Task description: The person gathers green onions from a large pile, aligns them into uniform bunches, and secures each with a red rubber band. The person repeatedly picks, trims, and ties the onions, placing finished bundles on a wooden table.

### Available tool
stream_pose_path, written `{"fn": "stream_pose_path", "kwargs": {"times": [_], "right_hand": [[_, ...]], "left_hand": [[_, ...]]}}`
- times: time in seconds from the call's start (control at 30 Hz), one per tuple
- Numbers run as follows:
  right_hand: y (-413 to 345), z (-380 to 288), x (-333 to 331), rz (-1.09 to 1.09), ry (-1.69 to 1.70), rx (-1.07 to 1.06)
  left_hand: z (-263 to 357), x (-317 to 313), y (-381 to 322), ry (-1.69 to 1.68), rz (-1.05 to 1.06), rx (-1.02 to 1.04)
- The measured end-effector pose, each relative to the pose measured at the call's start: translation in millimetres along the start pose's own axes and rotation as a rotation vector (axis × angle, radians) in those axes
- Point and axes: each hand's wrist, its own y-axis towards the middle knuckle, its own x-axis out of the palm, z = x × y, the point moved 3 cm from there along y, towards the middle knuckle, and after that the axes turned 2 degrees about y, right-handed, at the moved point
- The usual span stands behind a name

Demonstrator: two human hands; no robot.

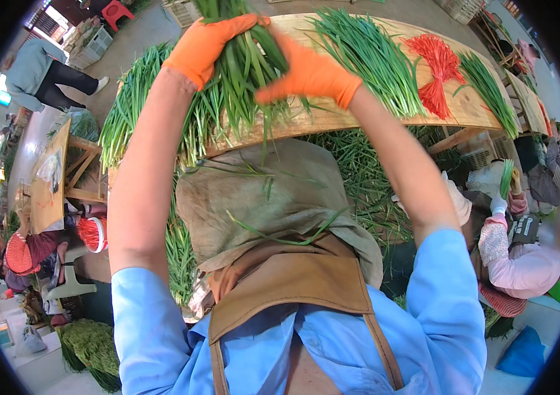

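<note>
My left hand (206,47), in an orange glove, grips a bunch of long green leafy stalks (245,64) over the wooden table (329,116). At the right side of that bunch is my right hand (312,74), also gloved in orange and blurred, its thumb and fingers apart. Piles of garlic chives (134,98) lie under and left of the bunch. Another spread of chives (369,59) rests to the right, beside a tied bundle of red plastic ties (436,74) and a smaller row of chives (490,91).
Loose green leaves (369,173) litter the floor beneath the table. A cloth (260,197) covers my lap. A white bucket of red ties (93,234) stands at left. Co-workers sit on both sides, and a person (48,74) stands at upper left. Plastic crates (90,47) are behind.
</note>
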Motion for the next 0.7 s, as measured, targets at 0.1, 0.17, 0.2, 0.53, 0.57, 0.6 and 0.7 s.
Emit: {"fn": "stream_pose_path", "kwargs": {"times": [0.1, 0.17, 0.2, 0.53, 0.57, 0.6, 0.7], "right_hand": [[-41, 43, 47, 0.013, -0.004, 0.352], [-56, 61, 68, 0.022, -0.113, 0.542], [-60, 63, 75, 0.070, -0.079, 0.523], [-82, 4, 62, 0.223, 0.060, 0.222], [-84, -1, 62, 0.196, 0.060, 0.266], [-86, -5, 62, 0.164, 0.064, 0.307], [-96, -8, 67, 0.087, 0.023, 0.380]], "left_hand": [[13, -15, -11, -0.012, 0.037, 0.037], [24, -28, -25, -0.005, 0.031, 0.176], [31, -36, -31, 0.032, 0.003, 0.200], [53, -96, -68, -0.141, -0.049, 0.456], [53, -96, -70, -0.153, -0.102, 0.478], [51, -96, -71, -0.148, -0.101, 0.486], [50, -97, -74, -0.160, -0.158, 0.547]]}}
